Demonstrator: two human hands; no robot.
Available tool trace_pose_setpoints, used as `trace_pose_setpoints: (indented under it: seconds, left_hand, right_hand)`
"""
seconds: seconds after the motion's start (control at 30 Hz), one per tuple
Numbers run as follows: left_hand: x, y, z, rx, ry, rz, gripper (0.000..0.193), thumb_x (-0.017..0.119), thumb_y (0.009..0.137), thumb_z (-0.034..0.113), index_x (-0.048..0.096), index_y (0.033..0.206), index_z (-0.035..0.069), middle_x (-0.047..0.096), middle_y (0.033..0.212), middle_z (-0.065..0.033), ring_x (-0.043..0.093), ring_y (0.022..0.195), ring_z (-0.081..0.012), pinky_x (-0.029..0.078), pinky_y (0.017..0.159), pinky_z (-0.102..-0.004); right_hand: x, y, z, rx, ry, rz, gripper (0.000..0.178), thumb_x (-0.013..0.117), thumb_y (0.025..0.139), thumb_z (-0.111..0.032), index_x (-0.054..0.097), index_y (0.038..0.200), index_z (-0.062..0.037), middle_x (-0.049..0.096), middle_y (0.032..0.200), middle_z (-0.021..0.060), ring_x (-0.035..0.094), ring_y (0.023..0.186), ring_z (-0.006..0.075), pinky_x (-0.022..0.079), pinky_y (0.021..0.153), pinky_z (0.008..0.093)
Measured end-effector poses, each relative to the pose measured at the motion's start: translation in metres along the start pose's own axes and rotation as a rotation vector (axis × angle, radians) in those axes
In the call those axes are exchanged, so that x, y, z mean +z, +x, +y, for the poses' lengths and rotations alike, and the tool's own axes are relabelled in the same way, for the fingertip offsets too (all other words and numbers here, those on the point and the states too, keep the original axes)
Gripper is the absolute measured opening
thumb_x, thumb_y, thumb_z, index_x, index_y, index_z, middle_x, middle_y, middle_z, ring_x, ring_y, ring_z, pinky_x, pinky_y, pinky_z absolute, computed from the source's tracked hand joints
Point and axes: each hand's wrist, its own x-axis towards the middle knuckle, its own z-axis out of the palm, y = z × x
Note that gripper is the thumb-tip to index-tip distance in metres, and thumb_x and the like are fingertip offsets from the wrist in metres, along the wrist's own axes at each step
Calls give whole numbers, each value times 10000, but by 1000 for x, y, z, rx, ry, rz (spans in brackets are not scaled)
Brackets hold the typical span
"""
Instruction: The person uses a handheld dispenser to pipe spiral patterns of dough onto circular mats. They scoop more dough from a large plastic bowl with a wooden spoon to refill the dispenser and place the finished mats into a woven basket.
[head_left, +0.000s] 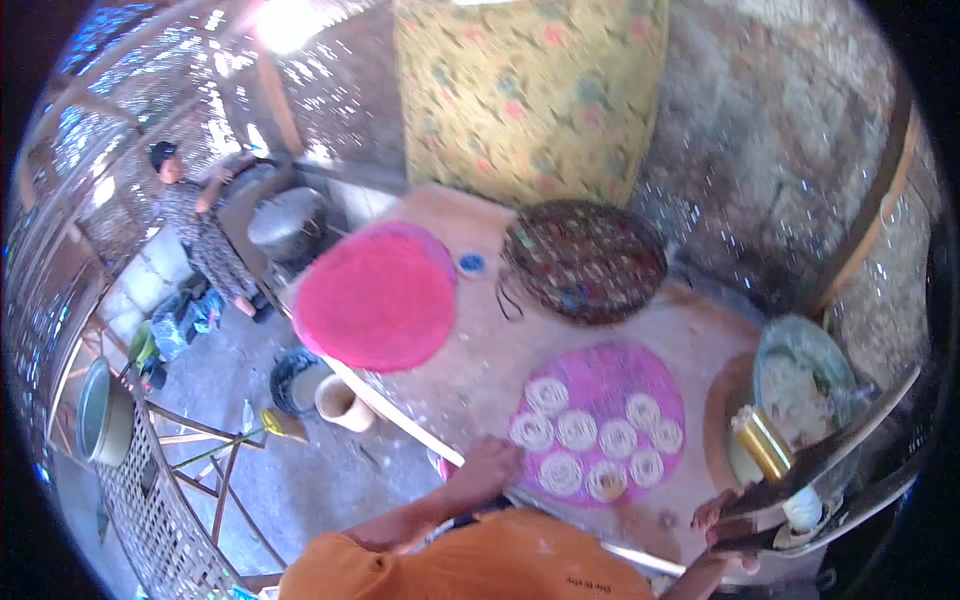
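A round purple mat [600, 375] on the table bears several flat white coils of noodle-like strands [576, 430]. My left hand [488, 467] is closed at the mat's near left edge, its fingertips partly hidden. To the right, my right hand [722, 528] wraps round the near ends of a press's two long dark handles [850, 445]. Between these handles are a gold-coloured cylinder [765, 447] and a white cylindrical part [802, 510]. Behind the press stands a pale green basin [765, 365] with a white doughy mass [798, 390] in it.
A pink round mat [375, 300], a small blue lid-like thing [470, 264] and a dark woven tray [585, 262] lie farther back on the table [480, 360]. On the floor left stand a bucket [290, 380] and a beige container [343, 403]. Another person [195, 220] stands by a metal pot [287, 225].
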Motion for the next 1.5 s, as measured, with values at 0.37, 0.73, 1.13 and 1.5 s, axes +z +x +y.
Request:
trace_pose_setpoints:
  seconds: [0.37,0.73,1.13,1.5]
  left_hand:
    - [6,-4,-18,301,142,-68,277,528,757,197,602,1005,99,508,1176,-32,455,1112,-201,344,978,-384]
    - [-9,1,-151,-189,2,126,310,612,756,226,636,1045,114,537,1227,-55,441,1150,-273,304,967,-460]
    - [-3,152,-95,-257,-91,287,229,638,759,210,668,935,68,620,950,-120,558,942,-312,414,809,-461]
    - [107,280,-62,-140,23,-157,230,512,813,180,653,922,33,668,874,-154,659,754,-338,513,630,-467]
  right_hand:
    - [32,23,18,92,-2,-1,1193,840,460,-564,274,1374,-45,534,1058,142,537,923,260,421,795,370]
    - [35,15,15,84,25,28,1196,843,449,-563,275,1368,-49,536,1021,143,540,879,265,427,758,372]
    - [27,-19,12,-46,14,72,1200,847,438,-562,275,1362,-54,538,980,143,543,832,270,433,717,375]
    - [44,-18,9,-13,-12,171,1204,851,427,-561,276,1357,-58,540,943,144,545,789,274,439,680,377]
